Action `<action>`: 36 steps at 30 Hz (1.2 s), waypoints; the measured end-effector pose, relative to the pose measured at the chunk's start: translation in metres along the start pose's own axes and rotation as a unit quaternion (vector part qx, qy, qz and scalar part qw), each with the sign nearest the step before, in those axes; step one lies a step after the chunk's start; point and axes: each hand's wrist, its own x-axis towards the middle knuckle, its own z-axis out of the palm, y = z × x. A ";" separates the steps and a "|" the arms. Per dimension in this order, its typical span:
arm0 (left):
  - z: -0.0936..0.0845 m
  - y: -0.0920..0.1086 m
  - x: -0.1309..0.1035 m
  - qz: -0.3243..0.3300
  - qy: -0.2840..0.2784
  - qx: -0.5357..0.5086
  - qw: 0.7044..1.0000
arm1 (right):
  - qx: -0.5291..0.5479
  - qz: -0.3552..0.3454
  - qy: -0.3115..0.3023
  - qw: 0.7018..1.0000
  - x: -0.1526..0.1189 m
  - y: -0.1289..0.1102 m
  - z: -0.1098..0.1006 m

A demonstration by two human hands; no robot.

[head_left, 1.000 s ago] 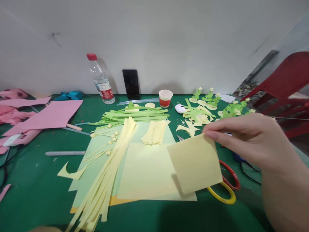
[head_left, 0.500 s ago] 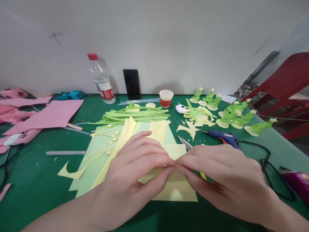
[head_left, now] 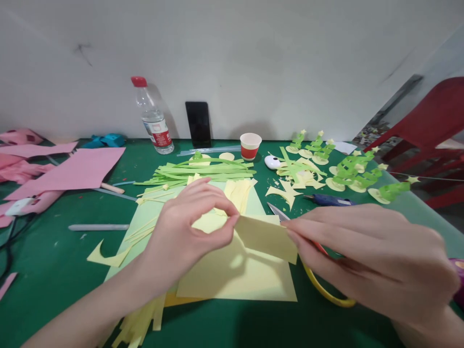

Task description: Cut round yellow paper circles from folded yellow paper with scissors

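Note:
A small pale yellow piece of paper [head_left: 266, 238] is held up between my two hands. My left hand [head_left: 197, 224] pinches its left corner between thumb and forefinger. At the upper right edge, the fingertips of my right hand [head_left: 366, 256] grip the same piece. Beneath it lies a larger pale yellow sheet [head_left: 232, 285], on which shadows fall. Scissors [head_left: 335, 297] with a yellow and red handle lie partly under my right hand, blades pointing up and left. Pale yellow paper strips [head_left: 143, 321] show below my left forearm.
Green paper strips [head_left: 203, 172], a paper cup [head_left: 250, 146], a water bottle [head_left: 157, 128] and a phone [head_left: 198, 124] stand or lie along the back. Small green paper trees [head_left: 350, 171], paper scraps [head_left: 286, 193] and a glue gun [head_left: 333, 200] are at right; pink sheets [head_left: 78, 169] at left.
My hands have moved apart, my right hand going right. The small paper now shows stretched between them, and more of the scissors and the larger sheet is uncovered.

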 end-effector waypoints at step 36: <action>-0.002 0.003 -0.013 0.029 -0.088 0.004 0.996 | 0.046 0.272 0.048 0.960 0.008 0.033 0.005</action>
